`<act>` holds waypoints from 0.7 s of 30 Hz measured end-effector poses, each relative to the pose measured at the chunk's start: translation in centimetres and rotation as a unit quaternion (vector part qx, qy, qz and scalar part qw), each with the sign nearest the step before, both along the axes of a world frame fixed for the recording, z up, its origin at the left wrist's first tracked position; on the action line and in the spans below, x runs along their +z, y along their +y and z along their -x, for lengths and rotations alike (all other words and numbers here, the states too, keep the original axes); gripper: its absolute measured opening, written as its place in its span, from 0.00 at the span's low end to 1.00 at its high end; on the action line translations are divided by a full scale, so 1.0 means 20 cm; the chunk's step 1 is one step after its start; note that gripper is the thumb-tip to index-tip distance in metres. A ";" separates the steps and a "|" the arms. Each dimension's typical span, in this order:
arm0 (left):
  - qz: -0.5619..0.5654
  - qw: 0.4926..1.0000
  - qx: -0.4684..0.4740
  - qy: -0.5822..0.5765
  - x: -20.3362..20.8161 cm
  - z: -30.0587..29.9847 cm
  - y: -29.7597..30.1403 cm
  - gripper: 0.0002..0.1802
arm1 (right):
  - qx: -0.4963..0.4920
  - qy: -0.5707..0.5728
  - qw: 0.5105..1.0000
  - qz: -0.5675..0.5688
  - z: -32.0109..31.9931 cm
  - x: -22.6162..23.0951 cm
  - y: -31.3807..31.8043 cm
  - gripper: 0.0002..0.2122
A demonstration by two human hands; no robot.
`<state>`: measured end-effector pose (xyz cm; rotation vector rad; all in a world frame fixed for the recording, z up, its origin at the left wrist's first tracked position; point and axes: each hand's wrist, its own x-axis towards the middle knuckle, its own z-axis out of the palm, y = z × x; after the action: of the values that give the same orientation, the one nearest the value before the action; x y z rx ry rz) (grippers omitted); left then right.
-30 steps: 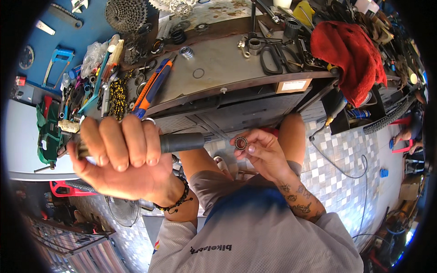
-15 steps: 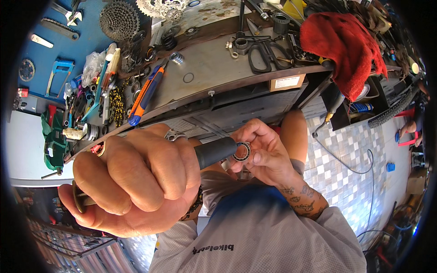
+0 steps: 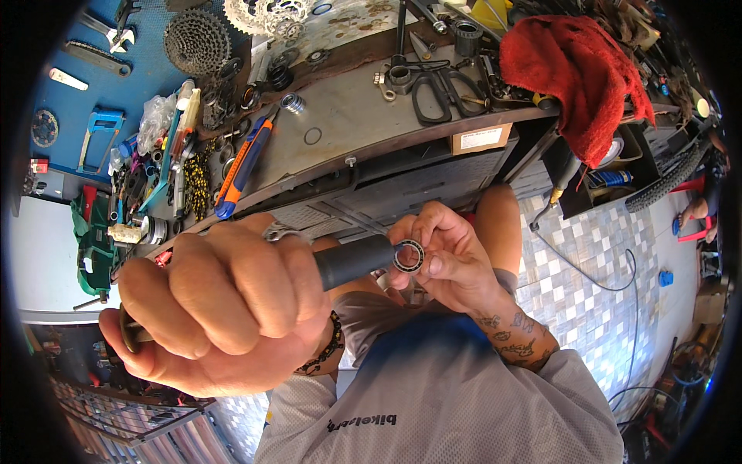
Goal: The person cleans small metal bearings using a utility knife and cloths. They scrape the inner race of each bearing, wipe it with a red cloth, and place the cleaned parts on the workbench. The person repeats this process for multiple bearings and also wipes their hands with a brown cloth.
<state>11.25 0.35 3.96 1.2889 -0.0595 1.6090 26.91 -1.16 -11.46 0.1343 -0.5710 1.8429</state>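
Note:
My left hand, large and close on the left, is wrapped in a fist around a tool with a black cylindrical end. A brass-coloured disc shows by the thumb; the rest of the tool is hidden in the fist. Its black end points right, at the edge of a ring-shaped ball bearing. My right hand pinches that bearing between thumb and fingers, its open side with the balls toward me. Both hands are above my lap, in front of the bench.
The metal workbench bears an orange-blue utility knife, scissors, a thin ring and a red cloth. Bicycle cassettes lie farther back. A cardboard box sits beneath the top; a hose lies on the tiles.
The whole view has shifted slightly. My left hand and the black tool end have moved a little left, while the bearing in my right hand stays nearly in place.

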 end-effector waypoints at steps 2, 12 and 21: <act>0.000 1.000 0.004 -0.008 0.01 0.01 0.00 0.22 | 0.000 0.001 1.000 -0.012 0.00 0.00 0.01 0.10; -0.003 1.000 0.019 -0.019 0.01 0.06 0.00 0.22 | 0.004 -0.020 1.000 -0.012 0.00 0.01 0.00 0.10; 0.005 0.999 0.007 -0.033 0.01 0.07 -0.01 0.23 | 0.003 -0.023 1.000 -0.017 0.00 0.01 0.00 0.11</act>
<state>9.94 0.10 4.09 1.2308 -0.0824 1.6613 26.91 -1.21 -11.18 0.1156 -0.6348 1.8465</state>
